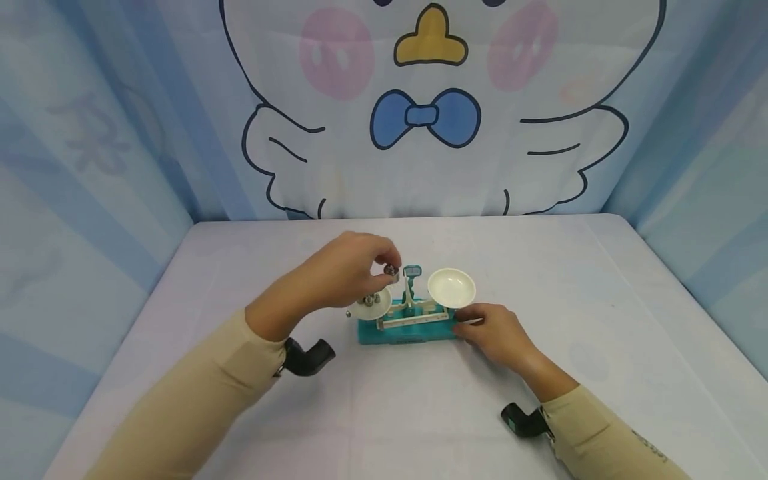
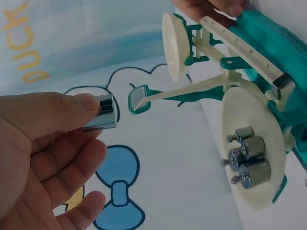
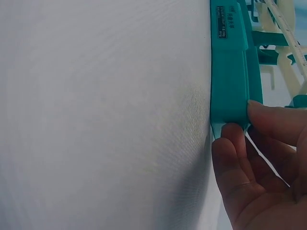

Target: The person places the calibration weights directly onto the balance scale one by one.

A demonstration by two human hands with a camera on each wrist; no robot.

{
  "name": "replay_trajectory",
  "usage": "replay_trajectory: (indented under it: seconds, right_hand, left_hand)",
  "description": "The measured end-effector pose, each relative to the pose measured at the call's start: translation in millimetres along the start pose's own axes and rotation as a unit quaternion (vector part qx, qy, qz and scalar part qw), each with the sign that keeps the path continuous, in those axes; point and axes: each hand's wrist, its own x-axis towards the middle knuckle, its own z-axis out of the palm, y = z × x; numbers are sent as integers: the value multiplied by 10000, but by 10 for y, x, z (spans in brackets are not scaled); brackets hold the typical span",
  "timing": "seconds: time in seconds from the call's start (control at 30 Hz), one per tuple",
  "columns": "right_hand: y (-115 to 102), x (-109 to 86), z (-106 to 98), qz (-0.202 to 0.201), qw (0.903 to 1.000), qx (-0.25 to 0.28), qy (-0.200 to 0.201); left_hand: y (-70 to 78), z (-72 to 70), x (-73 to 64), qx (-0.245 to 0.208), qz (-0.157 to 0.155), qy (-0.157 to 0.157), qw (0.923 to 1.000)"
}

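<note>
A teal and cream balance scale (image 1: 408, 331) stands on the table. My left hand (image 1: 345, 270) pinches a shiny metal weight (image 2: 106, 112) between thumb and fingers, raised above the left pan (image 1: 379, 308). Several metal weights (image 2: 254, 175) with small knobs sit in that pan, as the left wrist view shows. Higher than it is the cream right pan (image 1: 452, 288), so the beam tilts down to the left. At the right end of the teal base (image 3: 229, 91), my right hand (image 1: 495, 333) grips the corner with thumb and fingers.
The table (image 1: 420, 420) has a white cloth over it. Behind it hangs a curtain (image 1: 420, 180) with a cartoon duck print, and more blue curtain (image 1: 78, 220) closes in the sides. A black camera mount (image 1: 309, 358) sticks out from each wrist.
</note>
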Motion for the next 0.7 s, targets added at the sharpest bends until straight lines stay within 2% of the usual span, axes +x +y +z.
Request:
replay_trajectory:
  seconds: [0.2, 0.43, 0.7]
  right_hand:
    - [-1, -1, -12, -62, 10000, -20, -1]
    - [6, 4, -15, -174, 9998, 9, 20]
    - [5, -1, -14, -239, 9997, -5, 41]
  left_hand:
    - [171, 87, 260, 57, 244, -116, 9996]
    - [318, 228, 536, 673, 620, -255, 9955]
    - [353, 357, 659, 925, 537, -370, 9936]
